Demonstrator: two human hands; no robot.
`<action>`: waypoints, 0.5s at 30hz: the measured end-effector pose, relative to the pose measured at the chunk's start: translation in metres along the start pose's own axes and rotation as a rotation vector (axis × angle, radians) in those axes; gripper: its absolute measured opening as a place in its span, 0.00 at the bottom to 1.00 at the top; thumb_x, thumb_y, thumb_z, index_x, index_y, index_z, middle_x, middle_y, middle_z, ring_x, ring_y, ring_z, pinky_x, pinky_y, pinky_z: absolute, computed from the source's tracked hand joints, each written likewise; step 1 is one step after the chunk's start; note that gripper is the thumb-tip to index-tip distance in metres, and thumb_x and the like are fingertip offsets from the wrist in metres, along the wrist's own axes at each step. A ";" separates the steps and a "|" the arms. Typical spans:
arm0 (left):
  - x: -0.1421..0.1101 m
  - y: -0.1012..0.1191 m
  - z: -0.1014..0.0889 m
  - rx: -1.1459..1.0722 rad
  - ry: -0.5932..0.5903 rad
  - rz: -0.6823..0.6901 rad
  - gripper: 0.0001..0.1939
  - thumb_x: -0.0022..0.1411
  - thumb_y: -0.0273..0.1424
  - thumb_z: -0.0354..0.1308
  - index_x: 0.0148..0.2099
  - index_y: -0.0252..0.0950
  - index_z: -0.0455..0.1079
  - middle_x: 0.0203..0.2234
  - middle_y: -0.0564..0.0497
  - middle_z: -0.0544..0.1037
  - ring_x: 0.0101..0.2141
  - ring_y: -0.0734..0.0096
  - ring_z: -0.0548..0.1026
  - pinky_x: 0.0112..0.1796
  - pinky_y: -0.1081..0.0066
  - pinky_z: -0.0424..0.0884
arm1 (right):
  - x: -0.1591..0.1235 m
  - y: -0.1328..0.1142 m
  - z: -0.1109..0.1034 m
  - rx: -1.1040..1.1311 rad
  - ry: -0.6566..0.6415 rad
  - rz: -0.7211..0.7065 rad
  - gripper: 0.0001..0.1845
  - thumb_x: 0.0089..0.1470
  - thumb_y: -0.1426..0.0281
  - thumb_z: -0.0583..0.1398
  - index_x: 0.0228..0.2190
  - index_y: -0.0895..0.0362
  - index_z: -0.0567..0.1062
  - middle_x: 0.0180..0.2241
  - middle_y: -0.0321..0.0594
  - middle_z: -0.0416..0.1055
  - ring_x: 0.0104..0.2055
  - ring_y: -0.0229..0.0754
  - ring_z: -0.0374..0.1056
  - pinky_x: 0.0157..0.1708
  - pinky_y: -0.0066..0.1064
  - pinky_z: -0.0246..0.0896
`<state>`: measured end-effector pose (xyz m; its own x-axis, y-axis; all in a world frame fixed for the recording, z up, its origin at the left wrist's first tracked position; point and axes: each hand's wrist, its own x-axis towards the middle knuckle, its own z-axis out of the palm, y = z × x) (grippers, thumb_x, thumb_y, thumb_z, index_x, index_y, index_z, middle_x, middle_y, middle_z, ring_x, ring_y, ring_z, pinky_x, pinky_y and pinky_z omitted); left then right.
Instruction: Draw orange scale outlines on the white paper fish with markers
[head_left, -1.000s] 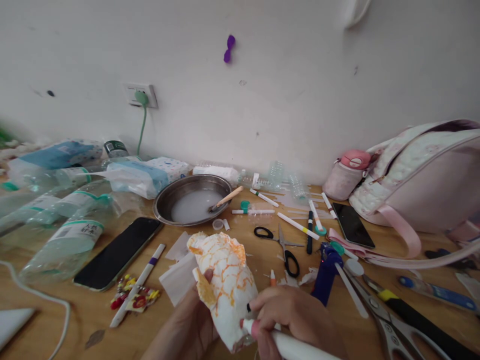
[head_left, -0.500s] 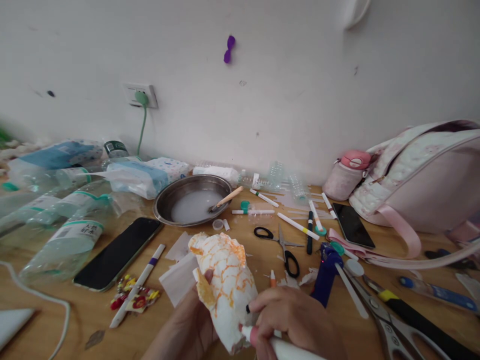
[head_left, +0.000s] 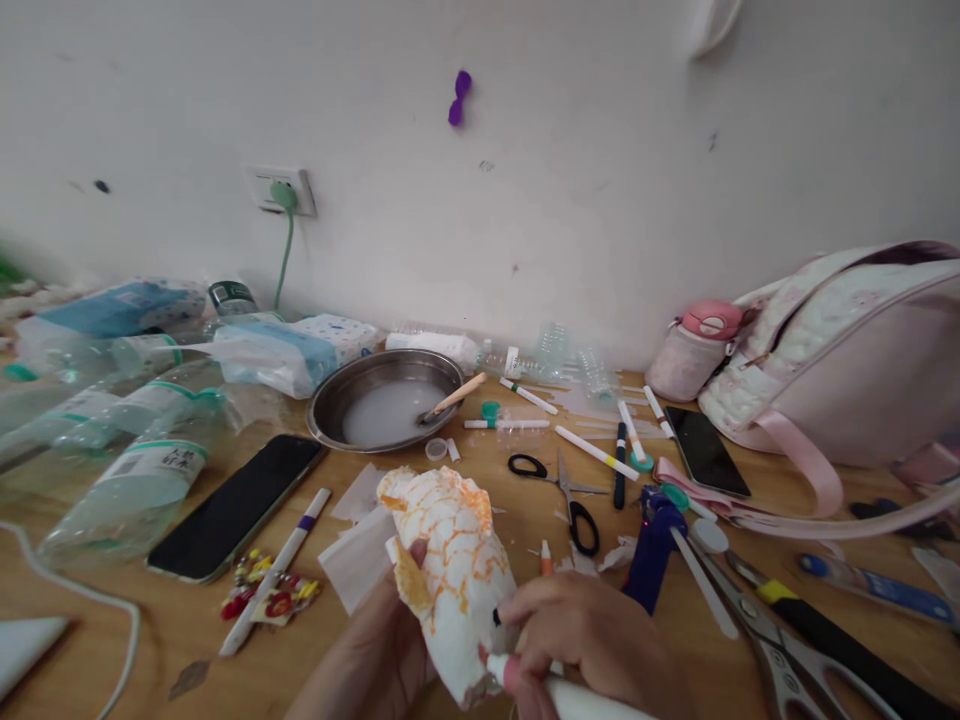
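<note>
My left hand (head_left: 394,632) is closed around the left side of a white papier-mâché fish (head_left: 457,560). Orange scale lines cover its body, a yellow-orange fin sticks out at the left, and a black eye spot shows near the lower right. Between the fingers of my right hand (head_left: 592,640) is a marker pen (head_left: 581,697), white with a pink band. The marker's tip is at a small reddish mark on the fish's lower end, touching or very close. The fish's underside and part of my left fingers are hidden.
Behind the fish stand a metal bowl (head_left: 330,432) of cloudy liquid with a brush (head_left: 457,395), and scissors (head_left: 566,488). A blue glue gun (head_left: 652,550) and large shears (head_left: 772,640) lie right. Plastic bottles (head_left: 142,490) and a phone (head_left: 236,505) are left; a backpack (head_left: 840,370) sits far right.
The marker tip has shifted very slightly to the right along the fish's lower end. Both hands and the fish otherwise stay in place.
</note>
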<state>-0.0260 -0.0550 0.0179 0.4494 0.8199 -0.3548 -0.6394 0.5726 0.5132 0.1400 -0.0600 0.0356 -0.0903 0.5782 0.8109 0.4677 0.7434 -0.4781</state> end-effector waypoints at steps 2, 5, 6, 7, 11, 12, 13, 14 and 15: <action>0.000 -0.001 -0.001 0.010 -0.006 0.001 0.32 0.65 0.43 0.63 0.66 0.36 0.63 0.44 0.44 0.84 0.49 0.52 0.79 0.54 0.61 0.70 | -0.001 0.000 -0.001 0.011 -0.019 -0.007 0.07 0.50 0.75 0.56 0.27 0.49 0.66 0.22 0.26 0.75 0.21 0.33 0.75 0.23 0.19 0.67; -0.001 -0.001 -0.001 0.021 -0.021 -0.003 0.33 0.65 0.43 0.63 0.67 0.37 0.62 0.45 0.44 0.84 0.49 0.52 0.79 0.53 0.62 0.71 | -0.001 -0.001 -0.002 0.009 0.002 0.034 0.06 0.50 0.74 0.55 0.26 0.49 0.66 0.22 0.25 0.74 0.21 0.33 0.74 0.22 0.20 0.66; -0.002 -0.001 -0.001 0.023 -0.026 0.001 0.33 0.65 0.43 0.63 0.67 0.38 0.61 0.44 0.45 0.84 0.50 0.53 0.79 0.53 0.62 0.71 | -0.001 -0.001 -0.002 0.001 0.009 0.034 0.06 0.50 0.73 0.55 0.26 0.49 0.66 0.21 0.24 0.74 0.20 0.33 0.74 0.22 0.20 0.65; -0.002 -0.001 0.000 0.023 -0.031 0.009 0.33 0.65 0.42 0.64 0.67 0.39 0.61 0.44 0.46 0.84 0.50 0.53 0.79 0.52 0.63 0.71 | -0.002 -0.001 -0.001 -0.011 0.010 0.026 0.07 0.50 0.74 0.55 0.26 0.49 0.66 0.21 0.24 0.73 0.20 0.33 0.74 0.22 0.20 0.65; -0.001 0.000 0.000 -0.005 -0.011 -0.011 0.34 0.65 0.42 0.63 0.68 0.39 0.60 0.46 0.45 0.83 0.51 0.53 0.78 0.52 0.63 0.71 | -0.002 0.001 0.003 -0.033 0.016 -0.021 0.07 0.50 0.74 0.54 0.28 0.49 0.66 0.21 0.25 0.73 0.19 0.32 0.73 0.23 0.19 0.66; -0.001 0.000 0.000 -0.014 -0.004 -0.018 0.34 0.65 0.42 0.63 0.68 0.38 0.59 0.46 0.44 0.83 0.51 0.52 0.78 0.52 0.63 0.70 | -0.002 0.001 0.004 -0.040 0.027 -0.011 0.06 0.51 0.74 0.54 0.27 0.50 0.66 0.21 0.25 0.73 0.19 0.32 0.72 0.23 0.19 0.66; -0.001 -0.001 0.000 -0.019 0.000 -0.020 0.34 0.65 0.42 0.63 0.68 0.38 0.59 0.46 0.44 0.83 0.52 0.52 0.78 0.53 0.62 0.70 | -0.002 0.002 0.004 -0.045 0.047 0.007 0.06 0.51 0.73 0.54 0.27 0.50 0.66 0.21 0.25 0.73 0.18 0.32 0.72 0.23 0.20 0.66; -0.001 -0.001 0.000 -0.022 0.002 -0.018 0.34 0.65 0.42 0.63 0.68 0.38 0.59 0.46 0.44 0.83 0.52 0.52 0.77 0.53 0.62 0.70 | -0.002 0.002 0.004 -0.038 0.058 0.009 0.06 0.52 0.73 0.54 0.26 0.50 0.66 0.21 0.25 0.73 0.18 0.32 0.72 0.23 0.19 0.66; 0.000 -0.001 0.000 -0.024 0.001 -0.016 0.33 0.65 0.41 0.63 0.68 0.38 0.60 0.46 0.45 0.83 0.53 0.52 0.77 0.54 0.62 0.70 | -0.002 0.002 0.003 -0.027 0.057 0.010 0.07 0.53 0.73 0.54 0.26 0.50 0.66 0.21 0.25 0.74 0.18 0.32 0.72 0.23 0.19 0.66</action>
<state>-0.0254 -0.0560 0.0170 0.4592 0.8106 -0.3635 -0.6469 0.5855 0.4885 0.1389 -0.0584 0.0320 -0.0356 0.5646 0.8246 0.4921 0.7281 -0.4772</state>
